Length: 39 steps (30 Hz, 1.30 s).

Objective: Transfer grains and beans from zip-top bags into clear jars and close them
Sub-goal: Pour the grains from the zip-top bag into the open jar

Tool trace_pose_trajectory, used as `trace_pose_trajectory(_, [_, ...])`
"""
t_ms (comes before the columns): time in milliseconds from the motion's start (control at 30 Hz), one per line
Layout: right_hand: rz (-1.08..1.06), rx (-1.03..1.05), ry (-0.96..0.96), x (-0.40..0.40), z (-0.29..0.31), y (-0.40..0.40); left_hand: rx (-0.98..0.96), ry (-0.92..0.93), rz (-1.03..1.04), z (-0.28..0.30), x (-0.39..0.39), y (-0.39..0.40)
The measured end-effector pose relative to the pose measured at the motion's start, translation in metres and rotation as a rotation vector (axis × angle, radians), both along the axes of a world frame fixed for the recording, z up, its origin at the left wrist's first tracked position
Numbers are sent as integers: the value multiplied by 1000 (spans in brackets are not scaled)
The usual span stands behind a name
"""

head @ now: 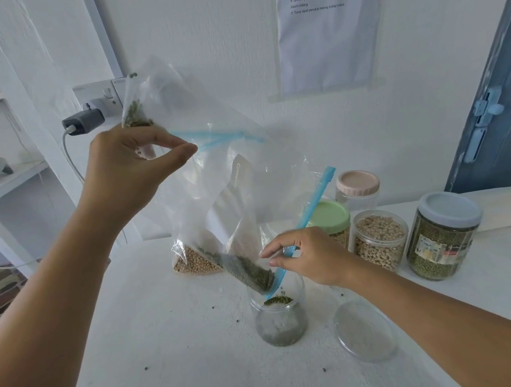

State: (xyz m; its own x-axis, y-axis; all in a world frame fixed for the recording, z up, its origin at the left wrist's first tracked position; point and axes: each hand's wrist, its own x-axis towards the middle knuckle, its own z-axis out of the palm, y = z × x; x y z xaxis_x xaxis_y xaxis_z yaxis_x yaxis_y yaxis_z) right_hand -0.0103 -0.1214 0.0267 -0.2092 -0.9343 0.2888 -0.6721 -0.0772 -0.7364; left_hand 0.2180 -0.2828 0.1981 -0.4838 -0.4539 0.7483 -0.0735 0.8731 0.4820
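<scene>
A clear zip-top bag (229, 170) with a blue zip strip hangs tilted over an open clear jar (279, 320) on the white table. My left hand (133, 166) pinches the bag's raised bottom corner, where a few green beans remain. At the jar's rim, my right hand (310, 258) holds the bag's blue mouth. Green mung beans (251, 272) slide out of that low corner and drop into the jar, which holds a shallow layer. The jar's clear lid (364, 330) lies flat to its right.
Behind the bag lies another bag of pale soybeans (193, 263). At the right stand jars with green (329, 217), pink (357, 182) and grey (449, 209) lids, plus an open jar of lentils (377, 243). Stray beans dot the table (169, 344). A charger (83, 123) sits in a wall socket.
</scene>
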Motion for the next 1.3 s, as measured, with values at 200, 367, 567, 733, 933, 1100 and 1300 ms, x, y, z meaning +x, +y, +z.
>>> trace_pose_trajectory(200, [6, -33, 9, -1, 6, -1, -33, 9, 0, 8, -3, 1])
trace_pose_trajectory(367, [7, -43, 10, 0, 9, -2, -71, 8, -4, 13, -3, -1])
trace_pose_trajectory(567, [14, -47, 10, 1, 11, -3, -82, 5, 2, 15, -4, -3])
trace_pose_trajectory(733, [8, -62, 10, 0, 12, -4, -96, 0, 18, 17, -4, -2])
trace_pose_trajectory(933, [8, -93, 11, 0, 14, -4, -91, -13, 28, 24, -6, -1])
trace_pose_trajectory(1100, [-9, -102, 23, 1, 10, -5, -103, -28, 18, 18, -9, -1])
trace_pose_trajectory(1300, [-24, -182, 4, 1, 13, -6, -104, 29, 7, 29, -8, 3])
